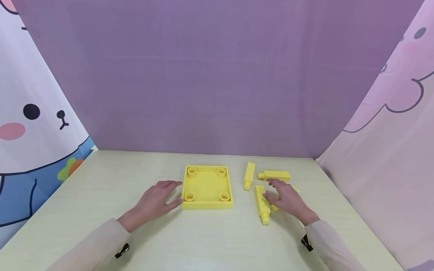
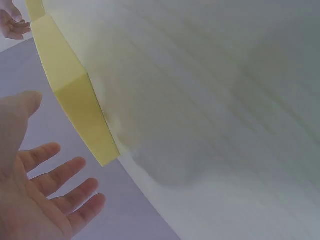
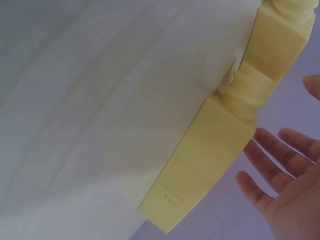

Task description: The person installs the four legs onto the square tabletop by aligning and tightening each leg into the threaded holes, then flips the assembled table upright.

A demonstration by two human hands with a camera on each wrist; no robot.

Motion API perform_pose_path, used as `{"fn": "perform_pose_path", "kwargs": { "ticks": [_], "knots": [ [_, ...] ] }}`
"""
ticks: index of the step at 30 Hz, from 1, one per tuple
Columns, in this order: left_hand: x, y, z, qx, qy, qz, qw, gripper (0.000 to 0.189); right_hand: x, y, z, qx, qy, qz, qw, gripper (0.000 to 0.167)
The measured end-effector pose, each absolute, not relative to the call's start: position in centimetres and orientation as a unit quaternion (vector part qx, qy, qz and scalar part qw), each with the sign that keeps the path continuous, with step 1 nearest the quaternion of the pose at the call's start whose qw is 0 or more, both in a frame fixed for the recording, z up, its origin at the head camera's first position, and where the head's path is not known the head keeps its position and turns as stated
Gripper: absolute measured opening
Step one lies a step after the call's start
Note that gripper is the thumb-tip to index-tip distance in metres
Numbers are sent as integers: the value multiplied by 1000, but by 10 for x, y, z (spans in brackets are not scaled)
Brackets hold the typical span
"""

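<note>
A yellow square panel (image 1: pixel 207 184) with raised rims and a round threaded-looking socket in each corner lies flat on the table. Beside its left edge is my left hand (image 1: pixel 152 201), fingers spread and holding nothing; the thumb and fingertips are right at the rim. To the right lie several yellow square legs with screw-like ends: one upright in view (image 1: pixel 249 174), one crosswise (image 1: pixel 276 175), one nearer (image 1: pixel 261 199). My right hand (image 1: pixel 287 199) hovers over them with loose fingers and partly hides another leg (image 1: pixel 274 207). In the right wrist view, a leg (image 3: pixel 200 157) lies close by the relaxed fingers.
The pale table (image 1: pixel 203 241) runs to a purple cloth backdrop (image 1: pixel 210 82). Printed curtains with cartoon figures (image 1: pixel 34 143) hang at the left, and a pinkish one (image 1: pixel 390 162) hangs at the right.
</note>
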State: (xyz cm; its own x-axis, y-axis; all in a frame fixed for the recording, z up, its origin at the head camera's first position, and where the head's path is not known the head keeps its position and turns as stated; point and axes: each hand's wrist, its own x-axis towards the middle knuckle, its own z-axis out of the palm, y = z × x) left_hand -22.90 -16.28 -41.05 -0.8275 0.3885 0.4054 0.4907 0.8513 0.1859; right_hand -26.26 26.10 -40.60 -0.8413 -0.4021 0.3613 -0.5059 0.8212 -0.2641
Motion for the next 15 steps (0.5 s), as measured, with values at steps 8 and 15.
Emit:
{"fn": "perform_pose_path", "kwargs": {
  "ticks": [8,15],
  "knots": [
    [-230,-152,-410,-237,-949,-137,158,53,-266,253,-408,243,-944,182,128,48],
    [-230,-148,-413,-232,-954,-142,130,53,-269,250,-410,237,-949,181,104,45]
  ]
}}
